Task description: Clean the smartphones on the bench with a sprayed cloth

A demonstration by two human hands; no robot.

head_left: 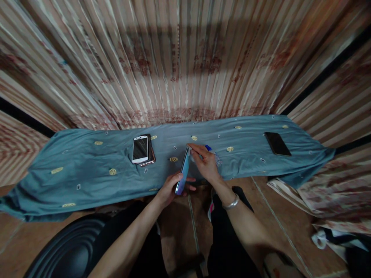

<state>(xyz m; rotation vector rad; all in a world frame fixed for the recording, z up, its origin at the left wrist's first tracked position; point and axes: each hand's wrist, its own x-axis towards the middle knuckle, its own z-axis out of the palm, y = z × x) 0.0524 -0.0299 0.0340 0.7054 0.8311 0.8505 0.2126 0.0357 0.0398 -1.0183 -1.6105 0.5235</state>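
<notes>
My left hand grips the lower end of a smartphone with a shiny blue-violet back. The phone is tilted up on its edge above the near side of the cloth-covered bench. At its upper end, my right hand is closed, thumb and fingers pinched against the top corner. Something small and whitish shows between those fingers, too small to name. Beyond the right hand, a blue object and a blue-and-white patterned piece lie partly hidden on the cloth.
A white-framed phone rests on other phones in a stack at left. One dark phone lies far right on the blue-green cloth. Pleated curtains hang behind. A round black stool stands at lower left.
</notes>
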